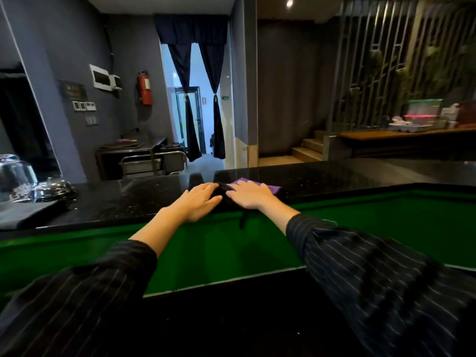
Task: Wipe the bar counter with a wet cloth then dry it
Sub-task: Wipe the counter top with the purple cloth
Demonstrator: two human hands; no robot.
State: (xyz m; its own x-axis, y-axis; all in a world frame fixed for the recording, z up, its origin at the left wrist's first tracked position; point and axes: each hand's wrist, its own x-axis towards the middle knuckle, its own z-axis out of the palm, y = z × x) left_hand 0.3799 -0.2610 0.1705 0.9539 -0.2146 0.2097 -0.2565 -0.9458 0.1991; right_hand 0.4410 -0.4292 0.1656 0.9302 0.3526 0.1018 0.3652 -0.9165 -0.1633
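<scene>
A purple cloth (260, 186) lay flat on the black surface (334, 176), near its close edge, with a dark cloth (224, 195) touching it on the left. The right hand (248, 196) pressed down on the purple cloth, fingers (238, 189) spread flat and pointing far and left. The left hand (201, 199) rested flat on the dark cloth, fingers pointing right. Both hands were side by side, almost touching. Upside-down glasses (15, 176) stood far off to the left.

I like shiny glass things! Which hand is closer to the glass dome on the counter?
Left. The left hand lies flat mid-counter, apart from the glass dome at far left. The right hand rests farther right, on the purple cloth.
</scene>
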